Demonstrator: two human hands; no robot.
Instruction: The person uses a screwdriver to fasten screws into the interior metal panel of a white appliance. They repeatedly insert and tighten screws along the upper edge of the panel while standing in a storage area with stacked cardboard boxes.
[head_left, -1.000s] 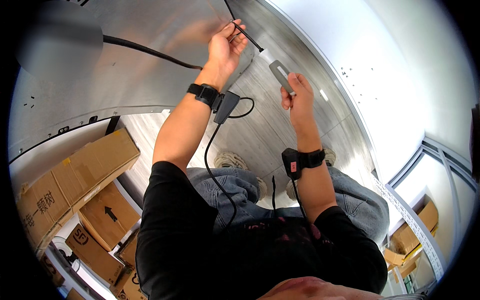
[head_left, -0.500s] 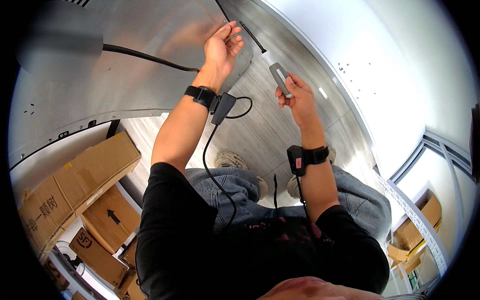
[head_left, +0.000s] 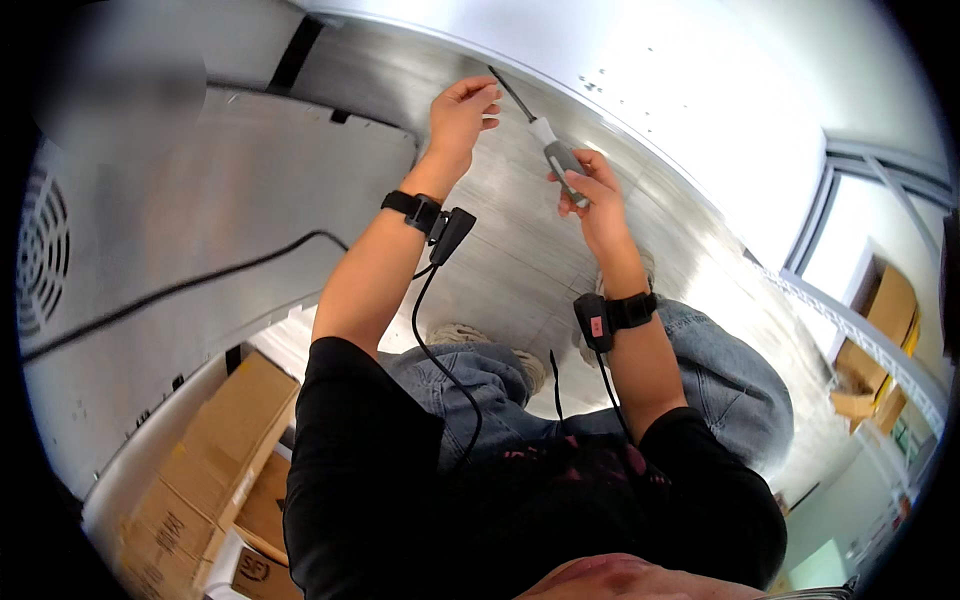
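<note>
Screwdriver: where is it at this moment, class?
In the head view's upper middle, the grey-handled screwdriver is in the right hand, its shaft beside the left hand.

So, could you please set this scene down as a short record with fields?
Right hand: holds a screwdriver by its grey handle
Shaft: dark, pointing up and left in the picture
Left hand: beside the shaft; whether it holds anything is unclear
Metal panel: at left, with a round vent
Cable: black, running across the panel
Cardboard boxes: lower left and far right
</note>
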